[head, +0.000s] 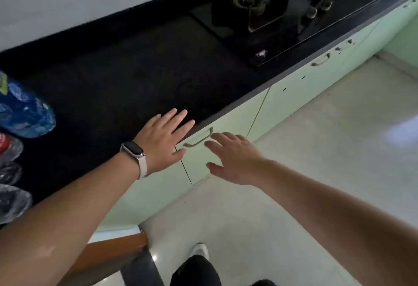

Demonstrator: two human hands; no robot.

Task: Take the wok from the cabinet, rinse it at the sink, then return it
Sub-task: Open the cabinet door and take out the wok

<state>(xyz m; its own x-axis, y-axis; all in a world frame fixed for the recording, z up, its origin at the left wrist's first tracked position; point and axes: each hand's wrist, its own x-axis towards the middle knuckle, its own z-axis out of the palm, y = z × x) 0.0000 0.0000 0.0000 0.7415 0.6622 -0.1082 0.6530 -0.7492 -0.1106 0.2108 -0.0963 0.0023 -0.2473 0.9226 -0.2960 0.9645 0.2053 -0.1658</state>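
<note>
A pale green cabinet door (228, 122) with a curved metal handle (200, 139) sits shut under the black countertop (117, 86). My left hand (164, 138), with a watch on the wrist, hovers flat and open over the counter's front edge, just left of the handle. My right hand (235, 159) is open with spread fingers right in front of the door, its fingertips close to the handle but not gripping it. No wok and no sink are in view.
A black glass gas hob (278, 11) lies on the counter at the upper right. Plastic bottles (24, 109) stand along the left edge. More green cabinet doors (294, 86) run to the right. Pale floor tiles (316, 150) lie below, and my shoe (200, 250) is near the bottom.
</note>
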